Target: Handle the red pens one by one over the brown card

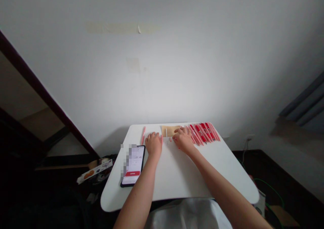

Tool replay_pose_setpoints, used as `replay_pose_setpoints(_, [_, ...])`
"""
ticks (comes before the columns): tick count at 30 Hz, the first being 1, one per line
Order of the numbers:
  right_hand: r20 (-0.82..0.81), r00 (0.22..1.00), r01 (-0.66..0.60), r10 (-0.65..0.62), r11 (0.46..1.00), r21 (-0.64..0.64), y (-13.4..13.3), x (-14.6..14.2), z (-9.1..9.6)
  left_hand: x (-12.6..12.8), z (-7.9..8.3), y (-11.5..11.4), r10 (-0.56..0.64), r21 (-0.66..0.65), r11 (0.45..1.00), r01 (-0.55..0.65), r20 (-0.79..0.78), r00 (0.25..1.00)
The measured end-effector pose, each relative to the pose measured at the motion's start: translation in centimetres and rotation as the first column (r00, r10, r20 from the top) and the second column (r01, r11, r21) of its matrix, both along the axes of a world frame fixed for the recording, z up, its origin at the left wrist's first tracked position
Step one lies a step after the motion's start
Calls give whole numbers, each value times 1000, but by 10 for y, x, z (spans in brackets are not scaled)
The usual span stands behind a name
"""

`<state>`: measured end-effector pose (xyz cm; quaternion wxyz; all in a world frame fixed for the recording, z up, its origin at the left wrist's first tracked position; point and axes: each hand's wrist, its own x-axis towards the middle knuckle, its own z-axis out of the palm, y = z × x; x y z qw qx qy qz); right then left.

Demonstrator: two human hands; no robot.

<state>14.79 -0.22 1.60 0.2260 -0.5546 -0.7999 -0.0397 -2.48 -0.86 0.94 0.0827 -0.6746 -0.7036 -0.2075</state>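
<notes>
On the white table, my left hand (153, 144) rests palm down with its fingers bent. A slim pink pen barrel (161, 140) shows along its thumb side and seems gripped there. My right hand (183, 139) is across from it, thumb and fingers drawn together low over the table; what they hold is hidden or too small to name. Between the hands a thin white stick (166, 132) lies partly over a tan piece of paper (171, 130). Tiny red pieces (170, 139) are scattered by my right fingertips.
Several pink and red pens (204, 133) lie in a row at the table's back right. Another pink pen (143, 135) is at the back left. A phone (133, 166) with a lit screen lies left of my left forearm. Behind the table rises a wall (177, 70).
</notes>
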Motion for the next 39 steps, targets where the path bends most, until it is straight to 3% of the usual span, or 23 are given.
replay_pose_setpoints(9, [-203, 979, 3, 12, 997, 71, 4, 8, 1, 2, 1, -1, 19, -8, 1000, -19, 35, 999])
replay_pose_setpoints(15, [-267, 963, 70, -46, 994, 82, 2, 20, -1, 7, 2, -4, 75, 116, 990, -86, 91, 993])
replay_pose_setpoints(25, [-378, 924, 104, -55, 988, 110, -1, 27, -21, 28, 6, -13, -131, 79, 990, 119, 172, 976])
replay_pose_setpoints(39, [-483, 873, 33, 67, 980, 196, -4, 31, -30, 32, -3, -11, -191, 103, 978, 180, 112, 975])
